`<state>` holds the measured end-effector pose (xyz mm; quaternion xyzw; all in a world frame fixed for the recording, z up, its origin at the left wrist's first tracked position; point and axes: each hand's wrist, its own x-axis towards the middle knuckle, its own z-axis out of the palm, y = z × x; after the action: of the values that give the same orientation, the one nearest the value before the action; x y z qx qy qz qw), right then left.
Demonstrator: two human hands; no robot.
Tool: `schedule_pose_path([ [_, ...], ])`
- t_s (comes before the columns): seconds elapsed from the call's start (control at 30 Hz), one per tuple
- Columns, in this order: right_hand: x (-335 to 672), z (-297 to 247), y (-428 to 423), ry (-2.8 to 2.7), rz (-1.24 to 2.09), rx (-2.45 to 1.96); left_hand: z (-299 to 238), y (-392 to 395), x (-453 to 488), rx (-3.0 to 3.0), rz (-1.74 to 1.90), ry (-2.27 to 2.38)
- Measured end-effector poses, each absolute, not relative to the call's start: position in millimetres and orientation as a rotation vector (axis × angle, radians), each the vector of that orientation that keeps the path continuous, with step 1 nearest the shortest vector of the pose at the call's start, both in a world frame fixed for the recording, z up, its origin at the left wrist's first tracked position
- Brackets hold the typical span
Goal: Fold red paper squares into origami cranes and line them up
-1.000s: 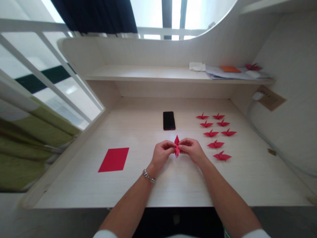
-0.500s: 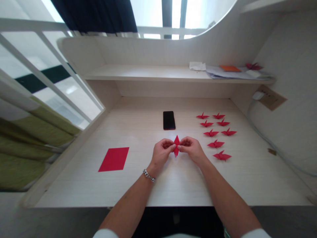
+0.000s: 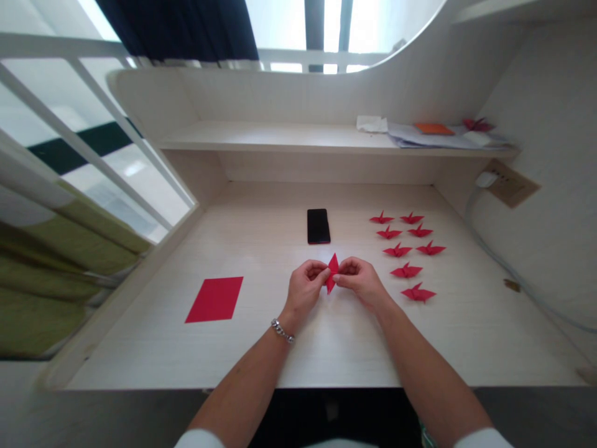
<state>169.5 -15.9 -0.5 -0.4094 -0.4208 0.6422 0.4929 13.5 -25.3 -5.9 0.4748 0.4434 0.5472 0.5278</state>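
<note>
A small folded piece of red paper (image 3: 333, 266), pointed at top and bottom, is held between both hands above the desk. My left hand (image 3: 305, 283) pinches its left side with thumb and fingers. My right hand (image 3: 361, 279) grips the right side, the thumb laid over its middle. The fingertips hide part of the folds. To the right, several finished red paper cranes (image 3: 406, 270) stand in two columns. A flat red paper sheet (image 3: 215, 300) lies on the desk to the left of my hands.
Beyond my hands lies a black phone (image 3: 318, 226) on the pale desk (image 3: 261, 230). The shelf (image 3: 280, 135) at the back holds papers (image 3: 405, 138), an orange piece (image 3: 433, 129) and a white tissue (image 3: 372, 124). A white cable (image 3: 494, 256) runs down the right wall.
The folded red paper has tilted slightly, its top point leaning a little right and its lower point a little left. Both hands keep their pinch, nearly in the same place.
</note>
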Motion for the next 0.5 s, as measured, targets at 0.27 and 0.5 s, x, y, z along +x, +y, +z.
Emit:
schedule_pose_path([
  [0.27, 169.1, -3.2, -14.1, -0.958, 1.589, -1.005, -3.9, -25.6, 15.0, 1.153, 1.321, 1.080],
  [0.5, 169.5, -1.5, -15.8, -0.990, 1.535, -1.017, -3.0, -26.3, 15.3, 1.137, 1.300, 1.049],
])
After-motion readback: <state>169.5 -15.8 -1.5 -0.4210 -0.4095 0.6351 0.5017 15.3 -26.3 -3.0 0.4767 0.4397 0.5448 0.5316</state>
